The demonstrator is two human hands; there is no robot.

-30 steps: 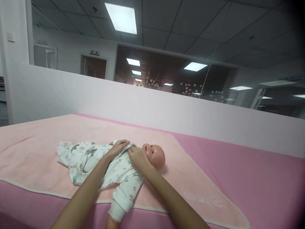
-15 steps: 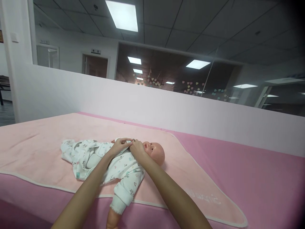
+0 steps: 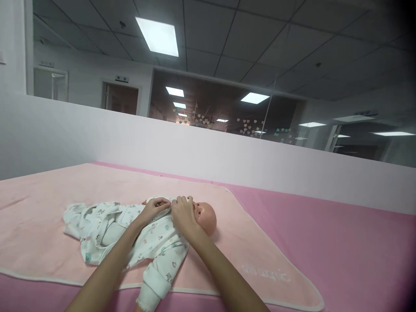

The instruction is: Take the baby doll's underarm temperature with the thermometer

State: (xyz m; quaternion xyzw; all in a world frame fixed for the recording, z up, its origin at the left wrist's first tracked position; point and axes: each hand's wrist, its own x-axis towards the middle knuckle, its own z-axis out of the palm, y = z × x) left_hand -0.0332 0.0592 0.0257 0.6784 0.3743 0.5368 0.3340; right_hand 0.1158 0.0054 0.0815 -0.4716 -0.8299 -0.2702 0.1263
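Note:
A baby doll [image 3: 205, 217] lies on its back on a light pink blanket [image 3: 45, 199], head to the right. It wears a white printed romper [image 3: 147, 242]. My left hand [image 3: 153, 208] pinches the romper's collar at the doll's upper chest. My right hand [image 3: 182, 212] is closed on the same collar edge just below the doll's chin, partly covering the face. The two hands nearly touch. One sleeved doll arm [image 3: 156, 277] reaches toward me over the blanket's edge.
The blanket lies on a darker pink surface [image 3: 351, 251]. A low white partition wall [image 3: 260, 164] runs behind it. Beyond are glass office walls, a doorway and ceiling lights. The romper's empty legs [image 3: 84, 216] are bunched at the left.
My hands have stayed at the doll's collar and drawn closer together. The view has shifted, so the doll sits slightly lower and further left in the picture.

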